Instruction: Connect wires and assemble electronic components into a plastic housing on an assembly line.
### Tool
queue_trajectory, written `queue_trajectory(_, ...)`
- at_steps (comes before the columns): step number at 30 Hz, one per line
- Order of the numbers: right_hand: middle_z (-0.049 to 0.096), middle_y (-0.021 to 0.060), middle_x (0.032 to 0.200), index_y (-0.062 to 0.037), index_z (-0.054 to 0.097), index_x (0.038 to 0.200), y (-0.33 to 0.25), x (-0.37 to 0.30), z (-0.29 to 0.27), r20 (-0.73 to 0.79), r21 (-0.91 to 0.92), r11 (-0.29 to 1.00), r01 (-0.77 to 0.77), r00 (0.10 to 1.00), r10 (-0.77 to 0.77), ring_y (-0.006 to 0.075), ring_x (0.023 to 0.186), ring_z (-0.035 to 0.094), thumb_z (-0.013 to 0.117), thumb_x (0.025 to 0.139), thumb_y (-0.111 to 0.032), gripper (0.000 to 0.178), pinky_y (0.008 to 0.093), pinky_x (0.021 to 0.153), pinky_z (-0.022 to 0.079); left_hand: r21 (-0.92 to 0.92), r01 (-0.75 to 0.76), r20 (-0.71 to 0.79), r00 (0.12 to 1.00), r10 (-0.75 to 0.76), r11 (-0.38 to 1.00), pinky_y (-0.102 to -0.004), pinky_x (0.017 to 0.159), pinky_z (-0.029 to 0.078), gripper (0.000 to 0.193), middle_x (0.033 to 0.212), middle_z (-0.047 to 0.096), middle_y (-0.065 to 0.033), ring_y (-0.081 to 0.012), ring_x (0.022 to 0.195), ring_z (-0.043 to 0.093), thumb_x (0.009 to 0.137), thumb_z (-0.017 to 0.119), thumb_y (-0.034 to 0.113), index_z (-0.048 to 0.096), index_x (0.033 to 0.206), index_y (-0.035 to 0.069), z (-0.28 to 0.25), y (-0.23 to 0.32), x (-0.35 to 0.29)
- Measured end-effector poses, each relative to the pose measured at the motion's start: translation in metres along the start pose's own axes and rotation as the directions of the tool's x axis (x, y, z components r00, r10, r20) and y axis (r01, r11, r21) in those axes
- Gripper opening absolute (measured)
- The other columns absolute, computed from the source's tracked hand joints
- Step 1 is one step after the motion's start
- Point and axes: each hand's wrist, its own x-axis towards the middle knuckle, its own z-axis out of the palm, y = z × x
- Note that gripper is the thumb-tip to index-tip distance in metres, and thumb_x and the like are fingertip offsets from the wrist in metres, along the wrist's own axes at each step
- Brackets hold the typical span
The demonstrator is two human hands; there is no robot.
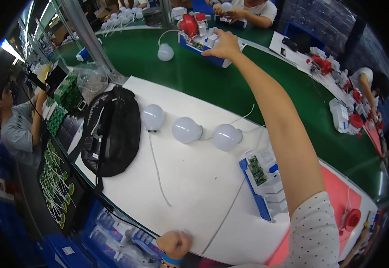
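Observation:
Far out over the green belt, my right hand (225, 46) grips a blue-and-white plastic housing (199, 46) by its right end, fingers and thumb spread across it. A circuit board and a red round part sit in this housing, and a white wire runs from it to a bulb (165, 52). My left hand (175, 244) is curled at the near edge of the white table, with nothing visible in it. On the table, a second blue-and-white housing (262, 185) with an exposed green board lies left of my right forearm. Three white bulbs (187, 130) with wires lie beyond it.
A black mesh bag (114, 131) lies at the table's left. Blue bins (65, 250) stand below the near edge. A metal post (89, 35) rises at the far left. A red mat (337, 192) is at right. Co-workers (18, 125) sit left, ahead and right.

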Motion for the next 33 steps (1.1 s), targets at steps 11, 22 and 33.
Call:
queue_trajectory(11,0.051,0.0157,0.117,-0.0113,0.048,0.121,0.038,-0.017,0.028,0.145,-0.221,0.963,0.154,0.982,-0.123,0.0329,0.109,0.046,0.074,0.046,-0.057,0.091,0.0383,0.092,0.038,0.052,0.026,0.023,0.999,-0.027,0.998,-0.0315,0.036,0.028,0.026,0.046,0.039,-0.008,-0.0249,0.037,0.038,0.066,0.054,-0.003,0.035,0.052,0.009,-0.001,0.001,-0.001)
queue_trajectory(22,0.057,0.019,0.099,0.0005,0.06,0.092,0.006,-0.287,-0.161,0.307,-0.121,0.939,0.322,0.912,-0.273,0.0328,0.089,0.053,0.069,0.063,-0.045,0.055,0.0393,0.081,0.04,0.053,0.01,-0.064,0.998,-0.007,0.999,-0.0348,0.036,0.021,0.035,0.044,0.032,-0.009,-0.0255,0.036,0.032,0.069,0.056,-0.004,0.03,0.048,0.007,0.004,-0.006,-0.009)
queue_trajectory(33,0.032,0.0225,0.127,-0.0029,0.037,0.123,0.004,-0.389,-0.186,0.42,-0.075,0.993,-0.091,0.9,0.114,0.0414,0.113,0.034,0.072,0.052,-0.026,0.082,0.056,0.083,0.036,-0.003,-0.02,-0.235,0.972,0.018,1.0,-0.0316,0.039,0.023,0.038,0.042,0.029,-0.0066,-0.0133,0.041,0.025,0.082,0.054,0.011,0.034,0.051,0.002,0.026,-0.021,-0.002)
